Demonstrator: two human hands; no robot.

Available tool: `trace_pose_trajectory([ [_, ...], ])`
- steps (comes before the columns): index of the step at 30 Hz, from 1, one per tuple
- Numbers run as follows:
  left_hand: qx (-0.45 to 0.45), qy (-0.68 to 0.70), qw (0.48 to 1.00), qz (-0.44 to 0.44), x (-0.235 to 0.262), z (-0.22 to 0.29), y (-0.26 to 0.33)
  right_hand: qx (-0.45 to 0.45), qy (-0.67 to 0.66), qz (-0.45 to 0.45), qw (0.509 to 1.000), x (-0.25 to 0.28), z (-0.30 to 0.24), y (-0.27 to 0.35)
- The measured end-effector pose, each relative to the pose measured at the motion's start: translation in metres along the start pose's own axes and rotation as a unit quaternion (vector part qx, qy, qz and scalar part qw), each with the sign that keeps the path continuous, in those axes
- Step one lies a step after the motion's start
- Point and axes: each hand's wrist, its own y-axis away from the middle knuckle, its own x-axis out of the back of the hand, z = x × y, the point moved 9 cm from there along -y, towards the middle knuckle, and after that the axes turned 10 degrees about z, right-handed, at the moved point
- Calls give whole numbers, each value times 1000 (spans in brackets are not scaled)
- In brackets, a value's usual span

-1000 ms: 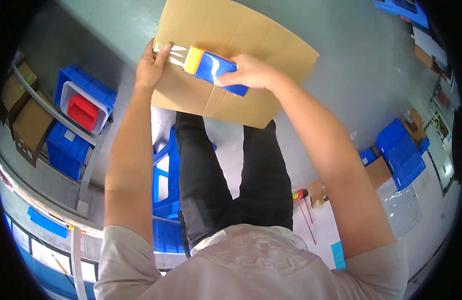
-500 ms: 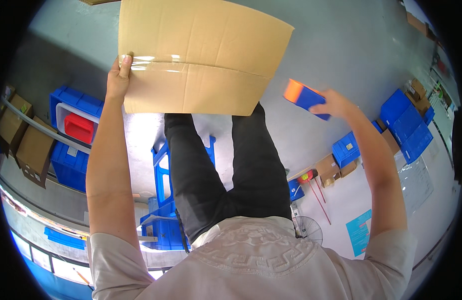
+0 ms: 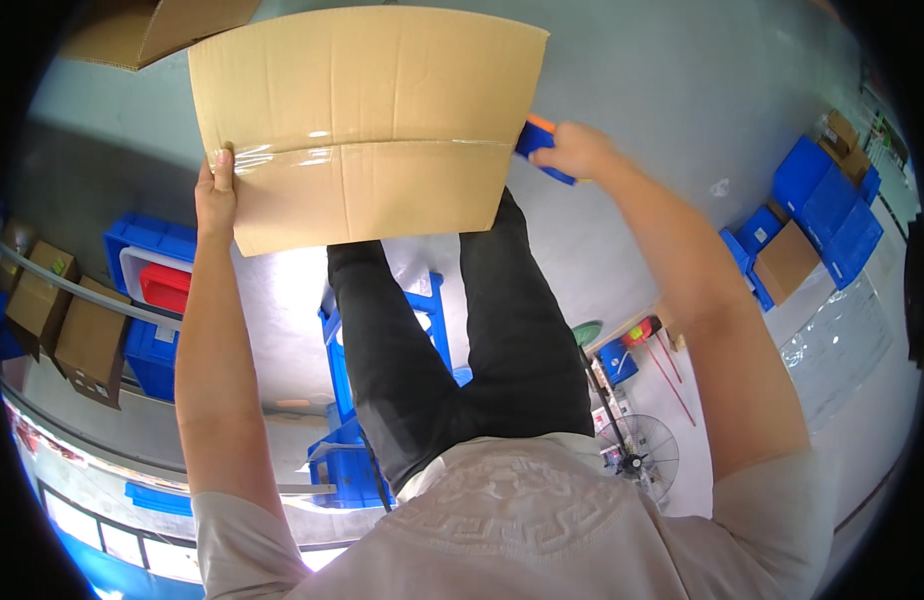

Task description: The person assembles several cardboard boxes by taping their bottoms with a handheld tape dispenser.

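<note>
A large cardboard box (image 3: 372, 190) hangs upright in front of my legs, its flat side facing me. Clear tape runs across its seam, shiny and wrinkled at the left end. My left hand (image 3: 218, 190) grips the left edge, thumb on the near face and fingers hidden behind. By the right edge, my right hand (image 3: 577, 152) is closed around a flat, block-shaped blue-and-orange tool (image 3: 550, 172). Part of that tool is covered by my fingers, and its far end sits at or just behind the box edge; I cannot tell whether they touch.
At the far left a brown carton (image 3: 147, 30) stands on the floor. Blue crates (image 3: 150, 236), one with a red bin (image 3: 166, 288), and cartons line the left side. Blue boxes (image 3: 827, 205) stand at right. A blue stool (image 3: 437, 310) is behind my legs, a fan (image 3: 642, 460) nearby.
The cardboard box has shifted left and slightly down with my left hand. My right hand has brought the blue-and-orange tool left and up to the box's right edge.
</note>
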Motion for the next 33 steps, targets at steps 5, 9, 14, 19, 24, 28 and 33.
trace_pose_trajectory([
  [5, -23, 10, 999, 29, 7, 0, 6, -121, -5, 204, 971, -4, -12, -9],
  [9, -120, -108, 983, 84, 11, 17, 1, -235, -442, 238, 832, -47, -8, -73],
  [14, -76, -98, 986, 107, 11, 42, 15, -111, -534, 288, 787, 11, -85, -53],
  [19, -82, -364, 921, 115, -13, 152, 59, -53, -602, 346, 717, 93, -73, -26],
  [24, -219, -317, 910, 155, 16, 311, 162, 90, -681, 409, 601, 143, 39, 37],
  [28, -326, -195, 906, 188, 65, 422, 286, 212, -710, 442, 505, 187, 148, 87],
  [33, -492, 32, 843, 217, 149, 413, 391, 336, -719, 418, 442, 209, 150, 130],
])
